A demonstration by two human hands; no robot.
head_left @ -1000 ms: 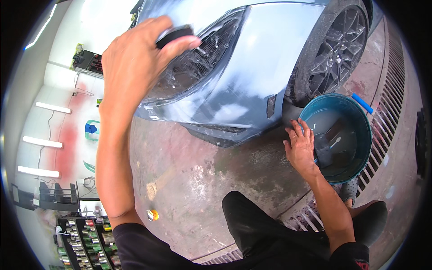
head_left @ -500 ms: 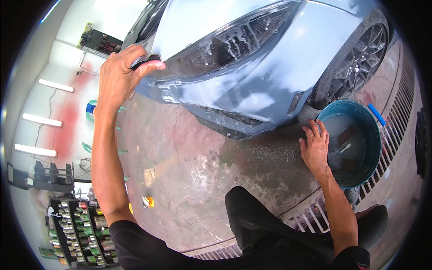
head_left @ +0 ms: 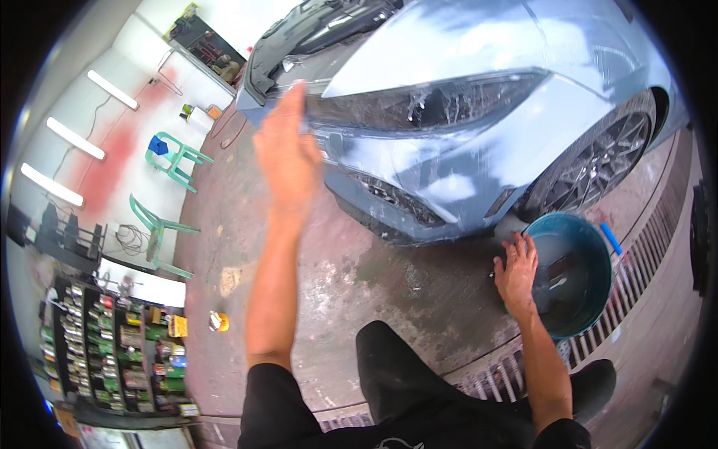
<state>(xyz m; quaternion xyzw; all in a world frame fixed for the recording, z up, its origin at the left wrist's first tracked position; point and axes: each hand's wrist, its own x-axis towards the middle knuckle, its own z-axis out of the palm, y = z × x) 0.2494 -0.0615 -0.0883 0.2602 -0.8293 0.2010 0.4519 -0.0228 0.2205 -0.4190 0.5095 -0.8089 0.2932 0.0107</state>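
My left hand (head_left: 289,153) is raised at the front corner of a grey-blue car (head_left: 456,161), beside the headlight (head_left: 441,103). Motion smears its fingers, and the dark flat pad seen in it earlier is hardly discernible now. Milky drips run over the headlight and the bodywork is wet and streaked. On the right, my right hand (head_left: 516,273) rests with fingers spread at the left rim of a teal bucket (head_left: 607,288), holding nothing. Cloudy water (head_left: 557,251) fills part of the bucket, with a brownish block (head_left: 565,268) in it.
A slotted floor drain (head_left: 636,262) runs behind the bucket, close to the front wheel (head_left: 598,165). Green plastic chairs (head_left: 161,236) stand along the left wall. Shelves of cans (head_left: 112,348) are at lower left. A small yellow-and-white can (head_left: 218,322) sits on the wet floor.
My left hand has shifted right in the picture and turned, its fingers now pointing upward. The view has swung left, showing more of the chairs and shelves. My right hand stays at the bucket.
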